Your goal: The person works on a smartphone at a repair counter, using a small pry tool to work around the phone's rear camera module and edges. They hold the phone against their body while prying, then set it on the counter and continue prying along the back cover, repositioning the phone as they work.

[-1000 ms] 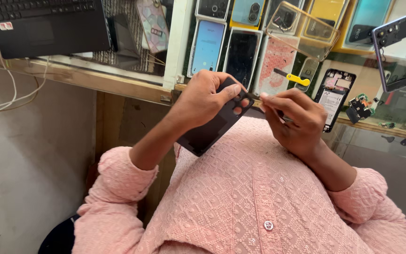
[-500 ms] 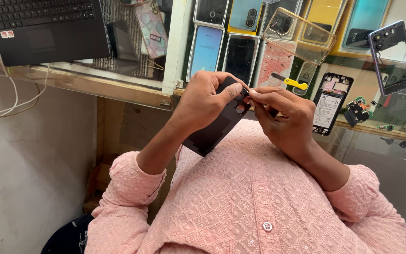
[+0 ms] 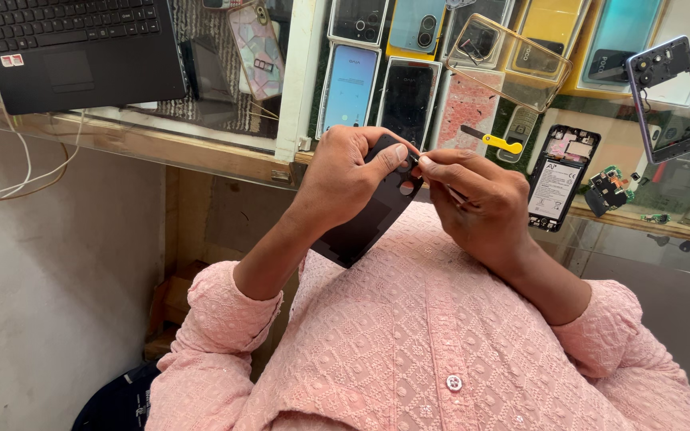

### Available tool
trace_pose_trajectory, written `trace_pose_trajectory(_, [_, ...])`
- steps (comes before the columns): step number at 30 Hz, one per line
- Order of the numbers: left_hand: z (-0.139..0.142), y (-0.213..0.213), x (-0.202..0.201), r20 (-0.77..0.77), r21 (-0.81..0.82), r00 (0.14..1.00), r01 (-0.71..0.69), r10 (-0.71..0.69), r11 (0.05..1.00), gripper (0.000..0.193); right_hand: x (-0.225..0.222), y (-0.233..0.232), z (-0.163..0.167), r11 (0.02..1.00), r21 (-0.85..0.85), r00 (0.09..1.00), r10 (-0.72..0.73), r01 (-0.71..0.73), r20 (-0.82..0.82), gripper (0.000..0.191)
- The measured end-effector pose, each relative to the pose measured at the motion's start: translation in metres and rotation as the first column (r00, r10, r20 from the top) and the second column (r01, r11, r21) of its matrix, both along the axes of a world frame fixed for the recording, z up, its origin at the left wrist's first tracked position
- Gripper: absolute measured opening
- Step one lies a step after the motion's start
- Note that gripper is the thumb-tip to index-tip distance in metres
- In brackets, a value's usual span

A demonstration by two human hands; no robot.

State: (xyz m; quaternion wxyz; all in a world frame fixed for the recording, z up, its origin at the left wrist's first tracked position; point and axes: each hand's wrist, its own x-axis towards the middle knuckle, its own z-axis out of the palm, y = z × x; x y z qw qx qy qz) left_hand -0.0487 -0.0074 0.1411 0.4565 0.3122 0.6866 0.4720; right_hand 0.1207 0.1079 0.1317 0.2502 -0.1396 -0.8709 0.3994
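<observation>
My left hand (image 3: pixel 343 174) grips a black phone back cover (image 3: pixel 373 217) by its upper end, thumb pressed beside the round camera cut-out. The cover hangs tilted over my pink shirt. My right hand (image 3: pixel 479 201) pinches a thin metal tool (image 3: pixel 441 185), its tip touching the cover's top edge next to my left thumb. Both hands meet just in front of the glass counter (image 3: pixel 225 140).
On the counter lie an opened phone body (image 3: pixel 559 177) with battery showing, a yellow-handled tool (image 3: pixel 495 142), small circuit parts (image 3: pixel 607 190), a phone frame (image 3: pixel 666 97), a clear case (image 3: pixel 501 57) and a black laptop (image 3: pixel 73 49). Phone cases fill the display beneath. White cables (image 3: pixel 17 172) hang left.
Both hands have risen slightly towards the counter with the cover. My right fingers have closed in on the cover's top edge beside the left thumb.
</observation>
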Motion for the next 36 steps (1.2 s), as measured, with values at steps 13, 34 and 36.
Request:
trace_pose_trajectory(13, [-0.001, -0.004, 0.005, 0.014, 0.066, 1.0, -0.024, 0.024, 0.998, 0.019, -0.002, -0.012, -0.008, 0.993, -0.089, 0.996, -0.081, 0.077, -0.04, 0.016])
trace_pose_trajectory(34, [-0.003, -0.005, 0.006, 0.099, 0.051, 0.994, -0.045, 0.04, 0.998, 0.018, 0.001, -0.015, -0.014, 0.995, -0.059, 0.993, -0.08, 0.076, -0.082, 0.014])
trace_pose_trajectory(36, [-0.004, -0.005, 0.005, 0.127, 0.041, 0.991, -0.045, 0.04, 0.998, 0.018, 0.002, -0.015, -0.015, 0.993, -0.072, 0.992, -0.095, 0.09, -0.081, 0.014])
